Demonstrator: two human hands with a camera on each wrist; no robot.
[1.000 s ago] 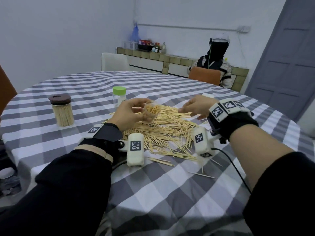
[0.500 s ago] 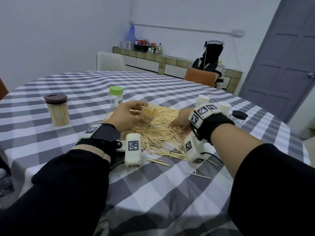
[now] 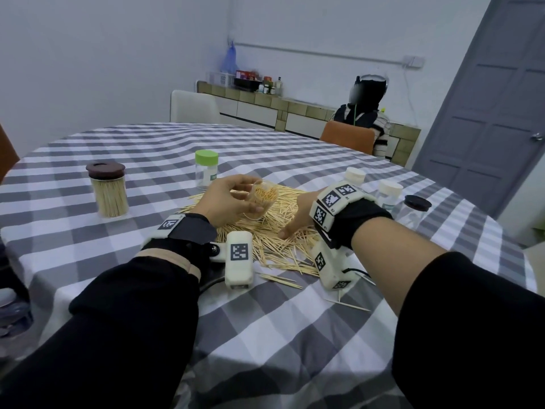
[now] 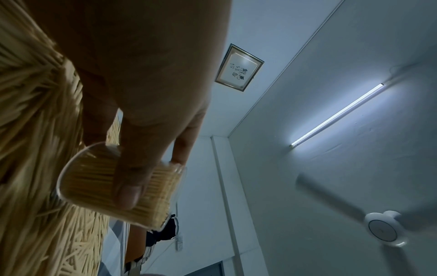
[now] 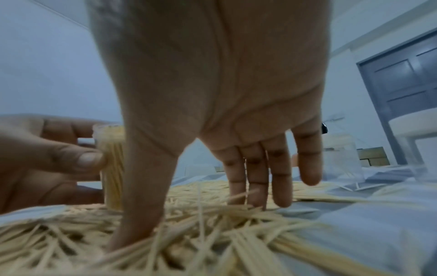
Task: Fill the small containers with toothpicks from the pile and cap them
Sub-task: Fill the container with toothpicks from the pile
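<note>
1. Since a second ago the right hand (image 3: 298, 215) has been lowered from above the pile of toothpicks (image 3: 274, 231) onto its 3 o'clock edge; the fingers (image 5: 257, 179) are now spread and extended, tips and thumb pushed in among the sticks, with nothing yet gripped.
2. The open container (image 3: 263, 200) has been kept in much the same place, just above the pile's middle. It is grasped by the left hand (image 3: 228, 202), thumb and fingers curled round its clear wall, mouth up and slightly tilted, and is already packed nearly full.
3. It is judged that another pinch is being gathered to top it up; capping is not yet begun.
4. At 10 o'clock of the pile a brown-lidded jar (image 3: 108, 193) stands filled; at 12 o'clock a green-capped jar (image 3: 206, 168) stands.
5. At 2 o'clock white-capped containers (image 3: 389, 194) and a dark-lidded container (image 3: 416, 209) are seen on the checked tablecloth (image 3: 265, 335).
</note>
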